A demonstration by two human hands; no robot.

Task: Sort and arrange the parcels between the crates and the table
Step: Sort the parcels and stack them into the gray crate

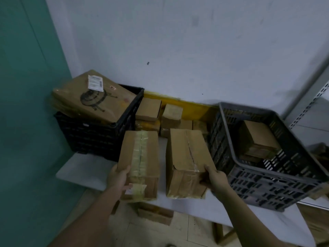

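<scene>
Head view, looking down on a white surface (210,204) set against a pale wall. At left, left hand (118,177) gripping the near left corner of a tape-sealed cardboard parcel (140,164), thumb on top, near end lifted slightly past the surface edge. At right, right hand (216,177) clasping the near right corner of a second parcel (187,157) with a crumpled, taped end, lying on the surface just beside the first. Far left, black crate (96,138) topped by a large flat brown parcel (92,98) bearing a white label and tilted over the rim. Far right, grey crate (263,184) overhanging the surface edge, holding stacked brown boxes (258,139). Between the crates, toward the wall, a cluster of small cardboard boxes (160,114) before a yellow strip (188,104). Below the surface, another box (154,213) on the tiled floor. At the right margin, slotted metal shelving (309,107).
</scene>
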